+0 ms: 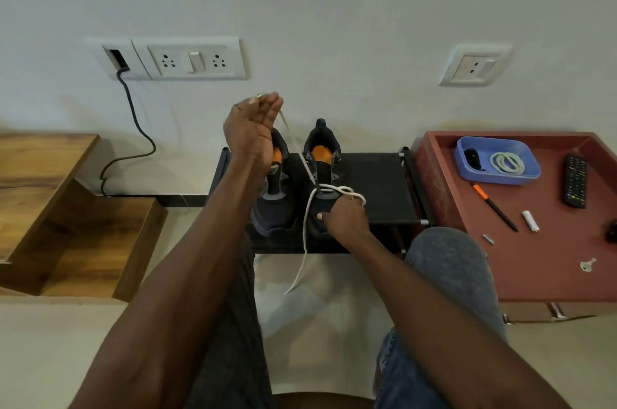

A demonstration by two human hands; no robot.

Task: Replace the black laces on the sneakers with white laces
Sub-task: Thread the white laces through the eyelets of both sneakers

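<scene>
Two dark sneakers with orange insoles stand side by side on a low black rack (pixel 374 174), heels toward the wall. My left hand (pixel 252 129) is raised above the left sneaker (pixel 273 208) and pinches one end of a white lace (pixel 305 231), pulled taut up out of the right sneaker (pixel 322 154). My right hand (pixel 344 216) presses down on the toe of the right sneaker, with a loop of the lace over its fingers. The lace's other end hangs off the rack's front edge to the floor.
A red table (pixel 534 251) on the right carries a blue tray (pixel 465 164) with a coiled lace and a black item, a remote (pixel 575 181), a pen (pixel 494 206), a key and small bits. A wooden shelf unit (pixel 66 208) stands left. A cable (pixel 133 128) hangs from the wall sockets.
</scene>
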